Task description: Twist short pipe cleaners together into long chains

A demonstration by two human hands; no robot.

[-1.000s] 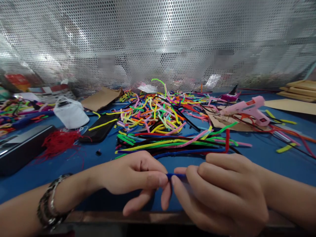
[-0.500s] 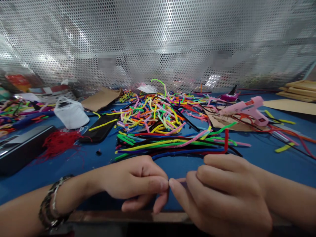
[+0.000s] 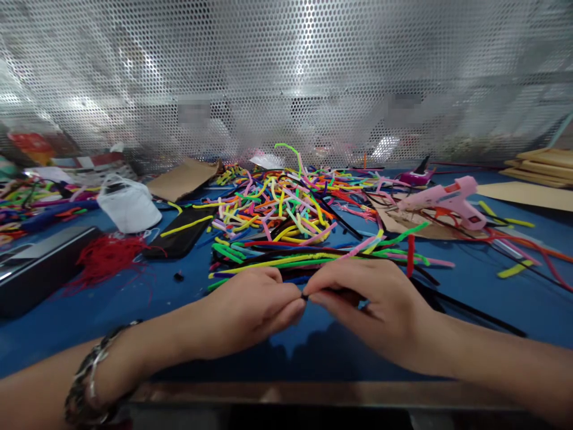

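Observation:
In front of the pile, my left hand (image 3: 250,307) and my right hand (image 3: 380,310) meet with their fingertips pinched together. A small black tip of a pipe cleaner (image 3: 305,297) shows between them, and both hands grip it. Most of it is covered by my fingers. Dark stems (image 3: 470,313) stretch out behind my right hand toward the right; whether they join the held piece I cannot tell. Just beyond my hands lies a bundle of long coloured pipe cleaners (image 3: 286,261), with a red bent end (image 3: 410,255) sticking up.
A heap of short coloured pipe cleaners (image 3: 277,206) fills the middle of the blue table (image 3: 179,304). To the right lies a pink glue gun (image 3: 443,200) on cardboard. At left are red threads (image 3: 111,257), a white mask (image 3: 128,206), a black phone (image 3: 185,233) and a dark box (image 3: 45,263).
Both hands have risen away from the table's front edge toward the bundle. My right hand has turned, and its fingers now pinch the black tip against my left fingertips.

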